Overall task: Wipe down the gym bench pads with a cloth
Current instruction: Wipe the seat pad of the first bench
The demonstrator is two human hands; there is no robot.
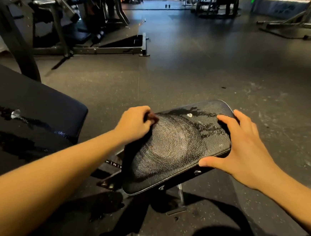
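Our left hand point(134, 124) is curled at the far left corner of the seat pad point(172, 150), fingers bunched round what we take for the cloth point(151, 116), a small dark brownish scrap kept against the vinyl for rubbing. Our right hand point(246, 148) lies spread and flat over the seat pad's right edge, thumb on the near rim, holding nothing, probably to steady it. Wet streaks cross the seat pad's far half; left of it the back pad point(29, 109) is wet too

Two pads point(174, 150) point(31, 109), two hands point(133, 125) point(246, 148), one cloth point(151, 116)
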